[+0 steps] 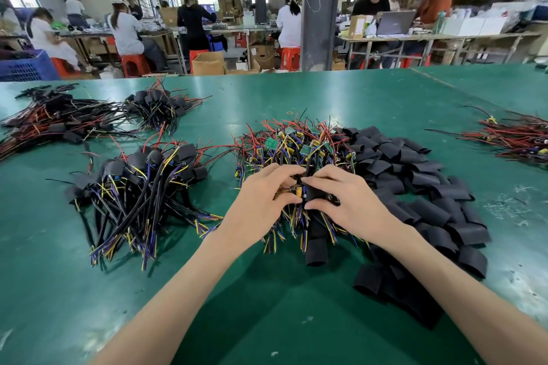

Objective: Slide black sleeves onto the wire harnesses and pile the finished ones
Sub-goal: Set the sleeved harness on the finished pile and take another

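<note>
My left hand (pixel 261 198) pinches a wire harness (pixel 292 191) by its small board and capacitor end, over the near edge of the bare harness heap (pixel 296 145). My right hand (pixel 347 201) pinches a black sleeve (pixel 311 191) against that harness end; both hands meet at the middle. Yellow, blue and black wire ends hang below the hands. A loose black sleeve (pixel 316 249) lies just below them. A wide spread of flat black sleeves (pixel 415 187) lies to the right. A pile of sleeved harnesses (pixel 142 184) sits to the left.
More sleeved harness piles lie at the far left (pixel 59 118) and back left (pixel 160 107). Another bundle of red wires (pixel 516 136) lies at the right edge. The green table (pixel 267 305) carries all of it. People work at benches beyond the table.
</note>
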`<state>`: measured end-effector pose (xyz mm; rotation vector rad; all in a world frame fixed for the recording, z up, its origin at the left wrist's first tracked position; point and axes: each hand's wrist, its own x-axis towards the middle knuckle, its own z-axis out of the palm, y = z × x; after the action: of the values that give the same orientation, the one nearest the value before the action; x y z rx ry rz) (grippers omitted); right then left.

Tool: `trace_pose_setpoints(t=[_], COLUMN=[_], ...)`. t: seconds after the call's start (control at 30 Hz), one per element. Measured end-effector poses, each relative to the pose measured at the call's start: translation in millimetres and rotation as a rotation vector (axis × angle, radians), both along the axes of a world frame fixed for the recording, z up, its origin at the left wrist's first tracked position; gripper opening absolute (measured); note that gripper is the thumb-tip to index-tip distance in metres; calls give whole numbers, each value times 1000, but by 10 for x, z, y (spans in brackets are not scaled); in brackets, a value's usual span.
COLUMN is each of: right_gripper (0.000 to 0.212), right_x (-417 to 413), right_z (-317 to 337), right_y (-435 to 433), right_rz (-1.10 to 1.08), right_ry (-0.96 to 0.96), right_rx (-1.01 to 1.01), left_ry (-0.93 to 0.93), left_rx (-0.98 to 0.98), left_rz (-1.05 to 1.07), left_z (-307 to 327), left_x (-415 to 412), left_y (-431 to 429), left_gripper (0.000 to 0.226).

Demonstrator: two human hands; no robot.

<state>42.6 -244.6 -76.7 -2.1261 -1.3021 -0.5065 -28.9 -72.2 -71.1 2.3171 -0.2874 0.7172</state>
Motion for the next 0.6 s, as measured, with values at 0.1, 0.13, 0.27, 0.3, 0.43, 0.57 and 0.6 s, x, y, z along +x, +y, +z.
trace_pose_setpoints(t=[0.1,0.13,0.27,0.3,0.43,0.57,0.6], right_gripper=[41,41,42,42,46,44,44], right_x=[-6,-10,-38,-36,9,32,32], right_z=[-21,-24,-28,-30,-17,29,44], right_y=[17,27,47,43,27,17,16], right_rz=[-4,-8,-20,-23,-10,42,55], right_ry=[-73,-87,-81,-70,-6,41,57], right_rx=[-52,-57,-75,-74,-80,-122,-127], left_ry=[-13,-28,-41,-36,-45,-35,-28], left_rx=[-6,-16,-77,-104,-167,-208,-219], left_rz=[17,25,15,2,-34,-45,-46], left_z=[-28,-35,-41,-40,-47,-72,-79], left_x=[8,12,4,-1,-13,-20,-21], left_y=[-5,-2,6,4,4,5,5], left_gripper=[44,45,46,44,42,46,46])
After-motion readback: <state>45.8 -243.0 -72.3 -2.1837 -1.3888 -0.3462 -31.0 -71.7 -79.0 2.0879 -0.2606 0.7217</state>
